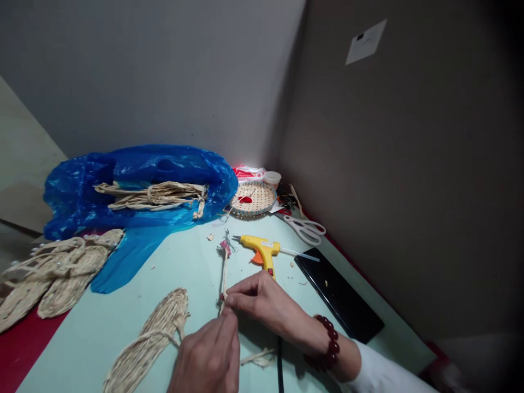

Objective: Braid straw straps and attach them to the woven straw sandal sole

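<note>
A thin pale straw cord (225,273) runs down from a pink-wrapped hook or clip (226,245) on the table. Both my hands pinch this cord close together. My right hand (262,305), with a dark red bead bracelet (329,344) on the wrist, grips it just above my left. At the bottom my left hand (208,355) closes its fingers on the cord's lower part, partly hiding it. Left of my left hand lies a woven straw sandal (151,344) with a strap. Beyond my right hand rests a yellow glue gun (262,248) with a clear glue stick.
A blue plastic bag (143,161) holds a bundle of straw strands (159,195). Beaded straw sandals (69,267) lie at left. White-handled scissors (305,229), a woven basket (254,199), a cup (272,178) and a black flat device (339,295) are towards the right wall.
</note>
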The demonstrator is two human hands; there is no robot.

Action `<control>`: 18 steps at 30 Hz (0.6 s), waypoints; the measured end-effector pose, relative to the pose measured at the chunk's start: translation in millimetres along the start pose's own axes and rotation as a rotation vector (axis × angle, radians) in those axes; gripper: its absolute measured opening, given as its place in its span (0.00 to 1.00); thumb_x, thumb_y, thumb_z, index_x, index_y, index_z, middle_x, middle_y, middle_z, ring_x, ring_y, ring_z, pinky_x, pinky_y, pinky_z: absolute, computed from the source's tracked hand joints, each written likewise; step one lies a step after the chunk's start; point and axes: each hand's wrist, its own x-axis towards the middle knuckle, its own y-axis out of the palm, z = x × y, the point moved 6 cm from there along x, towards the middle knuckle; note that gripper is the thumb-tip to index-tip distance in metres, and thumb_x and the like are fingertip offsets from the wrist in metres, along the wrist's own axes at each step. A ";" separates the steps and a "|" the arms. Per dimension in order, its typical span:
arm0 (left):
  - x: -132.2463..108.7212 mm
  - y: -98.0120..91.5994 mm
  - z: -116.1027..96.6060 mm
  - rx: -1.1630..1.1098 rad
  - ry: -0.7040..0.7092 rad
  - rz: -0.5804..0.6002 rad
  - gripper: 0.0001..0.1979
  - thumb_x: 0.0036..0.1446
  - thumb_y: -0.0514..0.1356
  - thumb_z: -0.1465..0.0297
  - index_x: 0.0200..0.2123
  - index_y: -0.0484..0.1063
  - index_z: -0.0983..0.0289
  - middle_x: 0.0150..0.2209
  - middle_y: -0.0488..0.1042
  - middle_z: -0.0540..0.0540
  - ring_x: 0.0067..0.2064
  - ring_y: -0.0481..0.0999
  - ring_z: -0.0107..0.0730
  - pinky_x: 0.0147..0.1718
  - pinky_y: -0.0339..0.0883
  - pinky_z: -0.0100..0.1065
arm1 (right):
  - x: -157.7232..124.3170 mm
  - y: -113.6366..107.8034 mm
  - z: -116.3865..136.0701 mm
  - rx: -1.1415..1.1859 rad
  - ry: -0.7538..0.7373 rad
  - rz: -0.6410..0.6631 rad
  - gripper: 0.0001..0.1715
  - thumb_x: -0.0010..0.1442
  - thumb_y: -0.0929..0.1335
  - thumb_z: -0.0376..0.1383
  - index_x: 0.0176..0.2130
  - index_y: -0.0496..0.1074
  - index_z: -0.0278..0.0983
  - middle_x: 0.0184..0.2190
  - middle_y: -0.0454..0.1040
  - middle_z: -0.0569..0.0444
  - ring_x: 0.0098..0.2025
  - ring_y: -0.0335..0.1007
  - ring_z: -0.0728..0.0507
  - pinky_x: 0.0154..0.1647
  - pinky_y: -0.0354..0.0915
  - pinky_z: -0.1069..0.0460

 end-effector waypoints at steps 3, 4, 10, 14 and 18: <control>2.7 -3.8 -3.5 -0.022 -0.022 0.053 0.11 0.61 0.53 0.76 0.29 0.73 0.61 0.25 0.75 0.55 0.27 0.77 0.35 0.27 0.63 0.33 | 0.8 -0.5 -2.7 0.008 0.018 -0.021 0.10 0.54 0.66 0.31 0.23 0.72 0.32 0.20 0.65 0.58 0.24 0.55 0.51 0.27 0.53 0.55; 5.4 -7.5 -3.4 -0.069 -0.074 0.044 0.12 0.62 0.53 0.74 0.29 0.73 0.61 0.26 0.75 0.56 0.28 0.77 0.36 0.28 0.63 0.33 | 0.6 -0.6 -2.9 0.004 0.021 -0.024 0.11 0.54 0.66 0.31 0.22 0.72 0.32 0.19 0.64 0.58 0.23 0.54 0.51 0.26 0.52 0.55; 9.0 -2.6 35.5 -0.820 -0.837 -0.037 0.11 0.60 0.56 0.59 0.37 0.69 0.60 0.26 0.72 0.50 0.22 0.70 0.28 0.19 0.58 0.28 | -1.3 -2.7 0.9 -0.040 0.007 -0.030 0.15 0.58 0.68 0.37 0.24 0.75 0.31 0.21 0.68 0.57 0.24 0.56 0.50 0.27 0.53 0.55; 10.5 21.9 43.3 -1.268 -0.962 0.095 0.21 0.53 0.61 0.54 0.42 0.64 0.61 0.28 0.70 0.47 0.17 0.67 0.23 0.10 0.55 0.24 | -1.7 -0.5 0.1 -0.027 -0.008 0.010 0.17 0.60 0.68 0.40 0.26 0.75 0.32 0.22 0.71 0.54 0.26 0.63 0.48 0.30 0.58 0.54; 11.7 29.4 41.1 -1.349 -0.964 0.146 0.20 0.50 0.61 0.52 0.34 0.65 0.63 0.25 0.69 0.47 0.16 0.64 0.19 0.10 0.55 0.22 | -0.8 0.3 -2.3 -0.050 -0.032 0.046 0.16 0.61 0.67 0.40 0.27 0.76 0.33 0.23 0.73 0.53 0.26 0.65 0.47 0.30 0.59 0.54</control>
